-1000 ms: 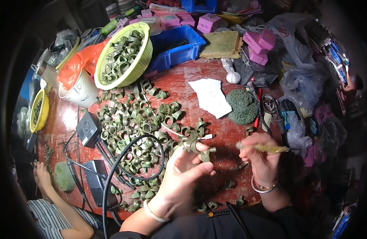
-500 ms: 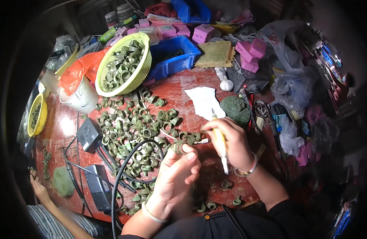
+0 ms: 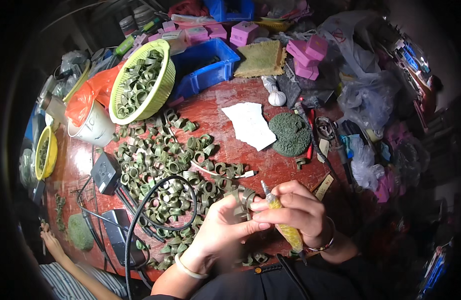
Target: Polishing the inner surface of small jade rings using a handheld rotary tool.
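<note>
A green ring [image 3: 248, 197] sits at the fingertips of my left hand [image 3: 218, 232], which pinches it above the red table. Close against it, my right hand [image 3: 303, 212] is wrapped round a pen-shaped tool [image 3: 289, 234] with a yellow-wrapped grip. The tool's thin metal tip points up and away from me, just to the right of the ring. Fingers of my right hand reach over to the ring and the left thumb. Many similar green rings [image 3: 155, 165] lie heaped on the table left of my hands.
A yellow-green basket [image 3: 165, 90] of rings stands beside a white bucket [image 3: 98, 127] and a blue bin [image 3: 225, 62]. White paper [image 3: 248, 125] and a round dark green pad [image 3: 290, 134] lie ahead. Black cables [image 3: 133, 235] loop at left, near another person's hand [image 3: 51, 242].
My right hand has come nearer to me and met my left hand. The tool has turned so its metal tip points away. The ring has shifted right, between both hands.
</note>
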{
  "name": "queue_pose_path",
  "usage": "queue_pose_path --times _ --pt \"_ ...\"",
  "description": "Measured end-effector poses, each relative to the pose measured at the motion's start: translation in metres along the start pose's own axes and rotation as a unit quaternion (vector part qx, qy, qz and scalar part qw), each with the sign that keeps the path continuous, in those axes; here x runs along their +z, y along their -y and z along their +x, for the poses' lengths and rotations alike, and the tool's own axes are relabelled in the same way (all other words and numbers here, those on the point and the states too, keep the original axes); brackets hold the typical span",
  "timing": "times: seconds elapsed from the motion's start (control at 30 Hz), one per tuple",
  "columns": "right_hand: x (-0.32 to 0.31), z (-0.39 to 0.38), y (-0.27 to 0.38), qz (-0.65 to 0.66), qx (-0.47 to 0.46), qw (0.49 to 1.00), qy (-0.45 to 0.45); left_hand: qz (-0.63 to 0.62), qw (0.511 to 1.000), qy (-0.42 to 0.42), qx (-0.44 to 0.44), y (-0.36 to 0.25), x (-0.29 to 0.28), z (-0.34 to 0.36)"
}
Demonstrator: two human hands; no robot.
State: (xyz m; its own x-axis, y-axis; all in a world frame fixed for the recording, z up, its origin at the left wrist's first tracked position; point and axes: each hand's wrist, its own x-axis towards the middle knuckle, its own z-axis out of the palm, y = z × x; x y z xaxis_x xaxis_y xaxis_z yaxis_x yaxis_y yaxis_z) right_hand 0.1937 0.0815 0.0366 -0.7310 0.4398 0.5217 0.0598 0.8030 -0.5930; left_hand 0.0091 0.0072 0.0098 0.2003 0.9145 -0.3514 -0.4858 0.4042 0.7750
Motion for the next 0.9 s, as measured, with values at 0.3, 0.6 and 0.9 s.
queue_pose_path --times 0.3,0.6,0.9 --pt "0.001 -0.007 0.005 0.087 0.044 0.988 -0.12 -0.201 0.978 -0.011 0.06 -0.003 -0.003 0.002" --pt "0.007 -0.001 0.002 0.152 0.022 0.979 -0.133 -0.278 0.958 0.038 0.049 -0.002 -0.006 -0.001" --pt "0.001 -0.001 -0.011 0.155 0.068 0.975 -0.144 -0.212 0.977 0.036 0.005 0.0 -0.009 0.0"
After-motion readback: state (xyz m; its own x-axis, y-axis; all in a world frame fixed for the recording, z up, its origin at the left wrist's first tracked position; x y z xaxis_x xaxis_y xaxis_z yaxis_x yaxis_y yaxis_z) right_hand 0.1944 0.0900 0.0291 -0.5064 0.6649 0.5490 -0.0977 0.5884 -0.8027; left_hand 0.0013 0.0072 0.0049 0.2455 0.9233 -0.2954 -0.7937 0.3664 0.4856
